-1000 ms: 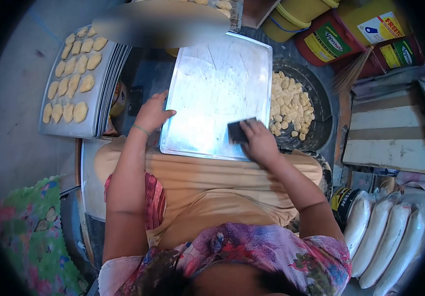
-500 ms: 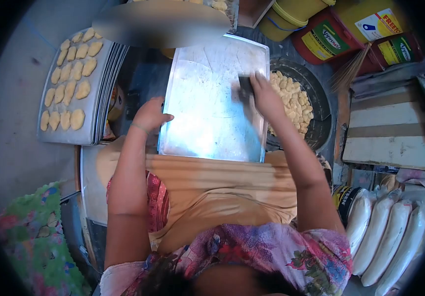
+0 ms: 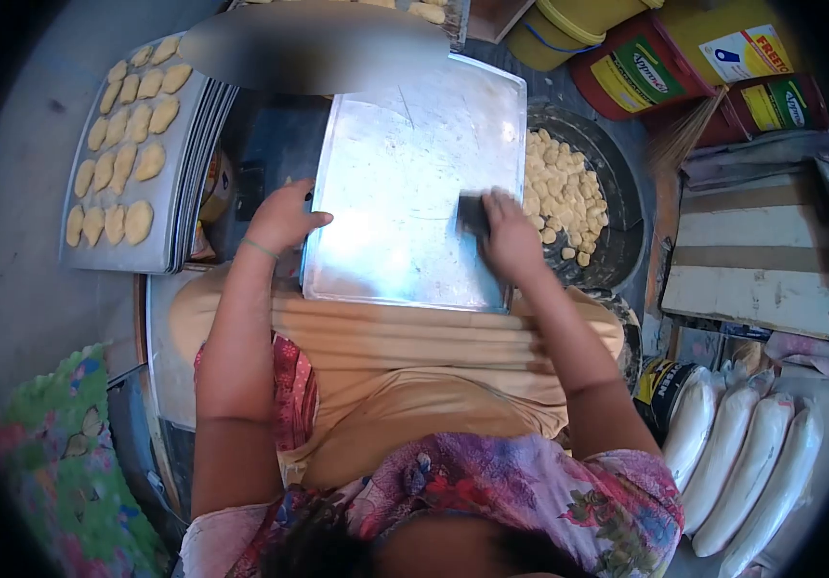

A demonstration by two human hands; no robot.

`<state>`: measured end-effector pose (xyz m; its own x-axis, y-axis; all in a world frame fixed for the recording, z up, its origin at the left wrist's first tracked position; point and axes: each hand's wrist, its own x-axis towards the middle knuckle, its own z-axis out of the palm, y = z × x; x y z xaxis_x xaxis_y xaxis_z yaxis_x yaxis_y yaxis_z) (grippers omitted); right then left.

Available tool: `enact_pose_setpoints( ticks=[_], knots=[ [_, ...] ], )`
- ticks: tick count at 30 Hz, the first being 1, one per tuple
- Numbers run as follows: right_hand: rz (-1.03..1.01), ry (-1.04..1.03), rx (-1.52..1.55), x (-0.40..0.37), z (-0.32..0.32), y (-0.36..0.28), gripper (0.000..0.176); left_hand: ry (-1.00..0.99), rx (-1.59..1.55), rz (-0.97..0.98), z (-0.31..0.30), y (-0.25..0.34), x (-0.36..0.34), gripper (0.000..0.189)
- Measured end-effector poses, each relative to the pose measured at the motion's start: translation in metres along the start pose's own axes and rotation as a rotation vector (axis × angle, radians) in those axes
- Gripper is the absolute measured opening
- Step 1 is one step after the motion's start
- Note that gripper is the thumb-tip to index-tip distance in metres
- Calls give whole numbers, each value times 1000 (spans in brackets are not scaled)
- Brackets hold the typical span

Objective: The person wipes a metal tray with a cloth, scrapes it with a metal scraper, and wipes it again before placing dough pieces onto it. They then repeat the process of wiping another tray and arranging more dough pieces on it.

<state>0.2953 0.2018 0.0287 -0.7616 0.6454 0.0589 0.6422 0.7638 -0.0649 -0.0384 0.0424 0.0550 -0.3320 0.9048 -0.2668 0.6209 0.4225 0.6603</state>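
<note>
A bare metal baking tray (image 3: pixel 405 183) lies in front of me, its near edge over my lap. My left hand (image 3: pixel 284 217) grips the tray's left edge. My right hand (image 3: pixel 509 234) presses a small dark pad (image 3: pixel 472 212) flat on the tray's right side, near the rim. The tray surface looks shiny and smeared.
A stack of trays (image 3: pixel 178 164) at the left carries rows of shaped dough pieces (image 3: pixel 120 159). A dark round pan (image 3: pixel 617 207) of small dough pieces (image 3: pixel 559 193) sits right of the tray. Tubs (image 3: pixel 645 72) stand at the back right, white sacks (image 3: pixel 751 462) at the lower right.
My right hand slid the dark pad up the tray's right side, then back toward me to mid-tray. My left hand kept its hold on the left edge.
</note>
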Motion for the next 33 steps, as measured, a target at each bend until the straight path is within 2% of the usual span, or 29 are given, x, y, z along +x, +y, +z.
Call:
enact_pose_setpoints(
  ticks=[2, 4, 5, 6, 8, 10, 12, 13, 15, 16, 17, 19, 21, 22, 24, 27, 29, 30, 32, 33],
  knots=[
    [68, 56, 28, 70, 5, 26, 56, -29, 19, 0, -4, 6, -1, 65],
    [23, 205, -45, 130, 19, 58, 53, -7, 47, 1, 0, 2, 3, 58],
    [58, 162, -39, 156, 17, 69, 52, 13, 64, 3, 1, 0, 5, 54],
    [91, 121, -32, 171, 6, 68, 51, 12, 84, -12, 0, 2, 6, 54],
    [60, 180, 5, 171, -3, 59, 48, 1, 134, -40, 0, 4, 6, 54],
    [1, 224, 63, 126, -38, 17, 47, 34, 115, 13, 2, -3, 6, 49],
    [-155, 190, 86, 53, -44, -21, 49, 11, 106, 29, 3, -4, 8, 45],
    [-292, 128, -8, 14, -46, -40, 54, 13, 120, 37, 4, -7, 9, 41],
    [-184, -398, 206, -37, -89, -98, 78, 11, 74, 34, 4, -6, 6, 41],
    [-243, -271, 211, -76, -38, -89, 85, 8, 53, 32, 3, -5, 5, 41],
    [-318, -241, 167, -91, -25, -94, 80, 6, 72, 33, 2, -5, 6, 40],
    [-300, -207, 235, -86, -18, -100, 76, -6, 110, 34, 4, -6, 6, 38],
    [-228, -218, 272, -57, -20, -101, 71, 17, 115, 74, 7, -9, 8, 37],
    [-165, -315, 252, -24, -35, -107, 68, 33, 118, 92, 6, -11, 8, 36],
    [-244, -9, 94, 27, -8, -91, 56, 24, 140, 61, 6, -8, 8, 36],
    [-132, 195, 140, 138, 17, -59, 50, 8, 189, 22, 5, -6, 11, 30],
    [-81, 217, 61, 200, 15, -42, 51, 1, 233, 7, 7, -6, 12, 28],
    [-22, 172, 62, 213, 1, -47, 44, 4, 254, 1, 7, -6, 14, 29],
    [25, 211, 103, 225, 10, -47, 42, 3, 244, -12, 7, -10, 16, 31],
    [30, 108, 168, 210, -8, -62, 43, -1, 214, -15, 6, -10, 14, 32]
  ],
)
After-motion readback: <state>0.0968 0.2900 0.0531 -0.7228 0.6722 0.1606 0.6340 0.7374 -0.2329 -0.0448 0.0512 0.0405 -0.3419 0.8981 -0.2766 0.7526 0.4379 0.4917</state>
